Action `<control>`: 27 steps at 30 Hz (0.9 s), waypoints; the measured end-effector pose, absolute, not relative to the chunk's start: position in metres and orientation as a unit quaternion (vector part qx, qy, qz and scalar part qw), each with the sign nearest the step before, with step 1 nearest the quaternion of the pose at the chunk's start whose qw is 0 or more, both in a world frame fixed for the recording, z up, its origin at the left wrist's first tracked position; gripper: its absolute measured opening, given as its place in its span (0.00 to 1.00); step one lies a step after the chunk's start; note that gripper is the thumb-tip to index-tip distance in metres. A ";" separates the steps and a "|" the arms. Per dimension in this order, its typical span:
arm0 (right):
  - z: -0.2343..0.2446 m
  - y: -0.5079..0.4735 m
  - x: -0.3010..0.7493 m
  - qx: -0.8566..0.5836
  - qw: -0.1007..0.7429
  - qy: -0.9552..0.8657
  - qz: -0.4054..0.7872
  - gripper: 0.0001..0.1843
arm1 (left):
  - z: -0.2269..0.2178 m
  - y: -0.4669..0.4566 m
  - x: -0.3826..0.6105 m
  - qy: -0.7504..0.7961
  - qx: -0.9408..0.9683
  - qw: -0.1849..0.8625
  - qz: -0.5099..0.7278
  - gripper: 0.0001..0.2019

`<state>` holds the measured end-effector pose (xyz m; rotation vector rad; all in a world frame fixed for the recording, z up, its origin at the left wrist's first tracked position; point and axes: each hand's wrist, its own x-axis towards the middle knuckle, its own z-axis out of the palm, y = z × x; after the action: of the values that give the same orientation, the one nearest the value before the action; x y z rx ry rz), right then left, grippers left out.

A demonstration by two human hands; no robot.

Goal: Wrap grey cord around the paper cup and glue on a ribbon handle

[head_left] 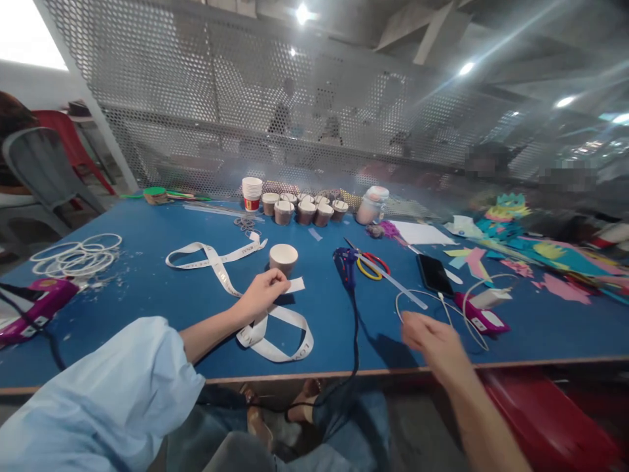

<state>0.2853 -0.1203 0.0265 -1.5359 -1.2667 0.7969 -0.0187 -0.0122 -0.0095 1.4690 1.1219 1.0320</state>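
My left hand is closed in a pinch on a short white strip, held just above the table. Right behind its fingers stands a paper cup, upright. Under and around that hand a white printed ribbon lies in loose loops; I cannot tell whether the strip is joined to it. My right hand is raised near the front edge with its fingers curled in, and whatever they may hold is hidden. Between the hands rests a blue glue gun with a clear glue stick beside it.
Scissors lie behind the glue gun. A phone with a white cable is at right. Several small filled cups, stacked cups and a jar line the back. Coiled white cord lies left; paper scraps are scattered right.
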 end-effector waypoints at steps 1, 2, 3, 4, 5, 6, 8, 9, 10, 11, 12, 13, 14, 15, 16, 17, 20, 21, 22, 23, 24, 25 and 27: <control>0.028 -0.134 0.313 -0.663 0.460 -0.511 0.298 0.27 | -0.008 -0.013 -0.019 0.461 0.601 0.496 0.424 0.08; 0.030 -0.147 0.342 -0.724 0.387 -0.522 0.229 0.25 | -0.007 -0.013 -0.018 0.461 0.597 0.501 0.424 0.08; 0.031 -0.158 0.369 -0.770 0.333 -0.525 0.144 0.21 | -0.007 -0.014 -0.017 0.462 0.593 0.507 0.421 0.08; 0.032 -0.168 0.392 -0.797 0.291 -0.525 0.074 0.16 | -0.007 -0.014 -0.016 0.462 0.590 0.513 0.419 0.09; 0.033 -0.175 0.410 -0.808 0.257 -0.530 0.025 0.18 | -0.008 -0.014 -0.015 0.460 0.589 0.518 0.416 0.09; 0.034 -0.179 0.421 -0.807 0.241 -0.538 -0.010 0.21 | -0.009 -0.014 -0.013 0.457 0.587 0.524 0.414 0.09; 0.035 -0.172 0.423 -0.799 0.219 -0.560 0.002 0.22 | -0.014 -0.015 -0.008 0.446 0.579 0.546 0.410 0.10; 0.037 -0.161 0.414 -0.789 0.218 -0.575 0.026 0.22 | -0.016 -0.015 -0.006 0.439 0.574 0.559 0.407 0.10; 0.038 -0.145 0.402 -0.766 0.211 -0.603 0.071 0.23 | -0.019 -0.015 -0.004 0.432 0.568 0.573 0.404 0.10; 0.039 -0.124 0.387 -0.743 0.213 -0.626 0.099 0.23 | -0.021 -0.016 -0.002 0.425 0.563 0.585 0.400 0.10; 0.039 -0.100 0.372 -0.725 0.202 -0.649 0.114 0.22 | -0.022 -0.016 -0.002 0.420 0.559 0.595 0.397 0.10; 0.038 -0.074 0.358 -0.710 0.183 -0.670 0.114 0.20 | -0.024 -0.015 -0.002 0.416 0.555 0.601 0.396 0.10; 0.036 -0.048 0.344 -0.706 0.174 -0.678 0.110 0.19 | -0.024 -0.015 -0.003 0.414 0.551 0.606 0.396 0.11; 0.033 -0.023 0.333 -0.704 0.167 -0.682 0.105 0.18 | -0.025 -0.014 -0.005 0.413 0.546 0.611 0.397 0.11; 0.029 0.000 0.324 -0.704 0.159 -0.685 0.097 0.17 | -0.025 -0.013 -0.007 0.413 0.537 0.618 0.400 0.10; 0.024 0.019 0.317 -0.707 0.148 -0.686 0.089 0.17 | -0.025 -0.012 -0.009 0.413 0.527 0.625 0.401 0.10; 0.010 0.055 0.308 -0.722 0.118 -0.678 0.067 0.13 | -0.025 -0.008 -0.015 0.410 0.502 0.645 0.405 0.09; 0.007 0.060 0.308 -0.729 0.109 -0.673 0.063 0.12 | -0.025 -0.006 -0.016 0.409 0.497 0.649 0.407 0.09; 0.006 0.063 0.309 -0.735 0.101 -0.667 0.061 0.11 | -0.026 -0.006 -0.017 0.408 0.494 0.651 0.408 0.09; 0.005 0.063 0.311 -0.743 0.092 -0.660 0.061 0.10 | -0.026 -0.005 -0.018 0.406 0.492 0.652 0.409 0.08; 0.006 0.062 0.314 -0.750 0.084 -0.652 0.064 0.09 | -0.026 -0.004 -0.018 0.405 0.490 0.655 0.409 0.07; 0.008 0.059 0.317 -0.758 0.075 -0.644 0.070 0.08 | -0.026 -0.004 -0.017 0.404 0.488 0.658 0.408 0.07; 0.014 0.046 0.324 -0.773 0.063 -0.626 0.084 0.06 | -0.025 -0.004 -0.016 0.404 0.481 0.665 0.404 0.06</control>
<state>0.3241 0.0463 0.0142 -2.3353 -1.8895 0.2534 -0.0165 -0.0043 -0.0255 1.0874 0.9118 0.9131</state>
